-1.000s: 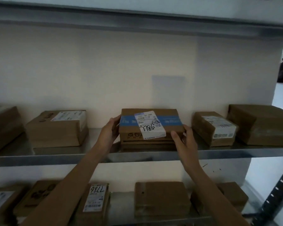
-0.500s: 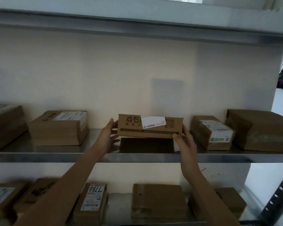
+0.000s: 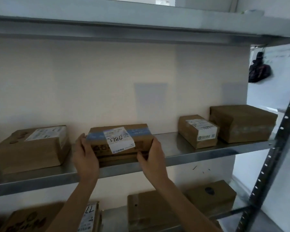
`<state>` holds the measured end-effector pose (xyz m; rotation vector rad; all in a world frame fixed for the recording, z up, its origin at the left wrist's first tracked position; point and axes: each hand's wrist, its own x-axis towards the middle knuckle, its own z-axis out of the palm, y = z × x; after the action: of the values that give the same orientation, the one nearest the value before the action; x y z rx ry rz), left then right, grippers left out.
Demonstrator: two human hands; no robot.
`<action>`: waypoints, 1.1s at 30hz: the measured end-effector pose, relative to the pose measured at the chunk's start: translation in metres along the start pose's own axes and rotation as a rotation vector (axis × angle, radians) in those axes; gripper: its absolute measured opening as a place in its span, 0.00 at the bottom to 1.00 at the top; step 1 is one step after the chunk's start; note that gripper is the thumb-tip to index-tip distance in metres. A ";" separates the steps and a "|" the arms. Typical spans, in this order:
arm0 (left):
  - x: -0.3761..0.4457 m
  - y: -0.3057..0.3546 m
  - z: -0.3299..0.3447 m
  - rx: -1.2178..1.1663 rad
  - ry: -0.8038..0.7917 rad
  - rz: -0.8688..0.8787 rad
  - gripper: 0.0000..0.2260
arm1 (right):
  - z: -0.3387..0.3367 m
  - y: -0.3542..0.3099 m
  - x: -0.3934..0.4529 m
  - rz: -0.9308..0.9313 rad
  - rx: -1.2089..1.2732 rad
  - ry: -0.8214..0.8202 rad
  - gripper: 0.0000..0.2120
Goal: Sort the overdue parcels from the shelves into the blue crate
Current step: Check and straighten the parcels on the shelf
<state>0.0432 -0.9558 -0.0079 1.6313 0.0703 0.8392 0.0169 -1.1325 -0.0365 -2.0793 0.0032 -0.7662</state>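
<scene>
While both hands hold it: a brown cardboard parcel (image 3: 120, 142) sits near the front edge of the middle shelf (image 3: 199, 149), roughly at the centre of its width.
Parcel: a low, wide box with blue tape across its top and a white label (image 3: 119, 139) wrapped over the front edge, hand-marked with digits that read 7786 upside down.
Left hand (image 3: 84, 154): gripping the parcel's left end, fingers curled round the corner, thumb on the front face.
Right hand (image 3: 151, 154): gripping the right end, thumb hooked at the lower front edge, fingers against the side.
Contact with shelf: I cannot tell whether the parcel rests flat or is just raised; its front looks slightly tipped toward the viewer.
Likely feel: stiff corrugated card with firm edges, so it should not sag between the hands; its weight cannot be judged from sight, though its shallow build suggests something modest.
Grip surface: dry card gives good friction, while the glossy tape and label are slicker and best avoided.
Best hold: the two short ends, as now, palms pressing inward, with fingers under the base once it clears the shelf.
Neighbours: a labelled box to the left (image 3: 32, 148) and a smaller labelled box to the right (image 3: 197, 133), both apart from it, leaving room to draw it straight out.
Blue crate: not in view.
</scene>
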 end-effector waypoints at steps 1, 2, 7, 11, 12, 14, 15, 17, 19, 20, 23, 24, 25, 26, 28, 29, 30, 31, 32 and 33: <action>0.003 -0.003 0.002 0.011 0.028 -0.005 0.18 | 0.003 0.001 -0.003 -0.027 -0.045 0.021 0.28; 0.005 -0.004 0.005 0.003 0.048 -0.008 0.18 | 0.006 0.002 -0.004 -0.041 -0.069 0.032 0.29; 0.009 -0.014 0.000 -0.179 0.092 0.107 0.20 | -0.019 -0.002 -0.009 -0.057 0.037 -0.036 0.36; -0.018 0.022 0.003 -0.268 0.085 0.438 0.19 | -0.088 0.011 0.000 -0.105 0.050 0.229 0.32; -0.032 0.044 0.010 -0.306 0.016 0.466 0.19 | -0.105 0.018 0.007 -0.101 0.066 0.307 0.29; -0.062 0.079 0.034 -0.363 -0.192 0.433 0.18 | -0.135 0.033 0.022 0.014 0.155 0.399 0.27; -0.075 0.092 0.051 -0.380 -0.303 0.371 0.18 | -0.147 0.040 0.030 0.086 0.199 0.405 0.27; -0.094 0.105 0.091 -0.360 -0.511 0.215 0.16 | -0.164 0.058 0.043 0.117 0.142 0.390 0.24; -0.110 0.107 0.133 -0.304 -0.679 0.078 0.17 | -0.169 0.075 0.053 0.114 0.090 0.312 0.26; -0.115 0.106 0.152 -0.290 -0.740 0.017 0.18 | -0.170 0.082 0.056 0.126 0.137 0.248 0.30; -0.122 0.097 0.200 -0.402 -0.900 -0.119 0.17 | -0.171 0.101 0.070 0.181 0.334 0.060 0.34; -0.122 0.093 0.210 -0.416 -0.925 -0.134 0.16 | -0.173 0.102 0.074 0.196 0.355 0.000 0.35; -0.122 0.091 0.217 -0.391 -0.918 -0.129 0.15 | -0.177 0.105 0.079 0.208 0.341 -0.068 0.35; -0.121 0.089 0.220 -0.355 -0.894 -0.125 0.14 | -0.183 0.108 0.085 0.214 0.332 -0.136 0.33; -0.120 0.086 0.222 -0.323 -0.836 -0.194 0.14 | -0.193 0.116 0.096 0.187 0.344 -0.281 0.22; -0.118 0.083 0.224 -0.317 -0.816 -0.240 0.16 | -0.196 0.123 0.099 0.154 0.320 -0.340 0.20; -0.117 0.081 0.224 -0.319 -0.798 -0.296 0.17 | -0.197 0.129 0.100 0.108 0.281 -0.386 0.22; -0.116 0.080 0.225 -0.335 -0.775 -0.374 0.17 | -0.197 0.135 0.100 0.058 0.223 -0.413 0.27; -0.114 0.080 0.227 -0.356 -0.741 -0.442 0.17 | -0.197 0.141 0.100 0.015 0.185 -0.433 0.32; -0.113 0.080 0.228 -0.367 -0.709 -0.484 0.16 | -0.196 0.145 0.100 -0.007 0.174 -0.446 0.36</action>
<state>0.0536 -1.2221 0.0087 1.3919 -0.1744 -0.1162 0.0358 -1.3944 -0.0135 -2.0404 -0.3064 -0.2813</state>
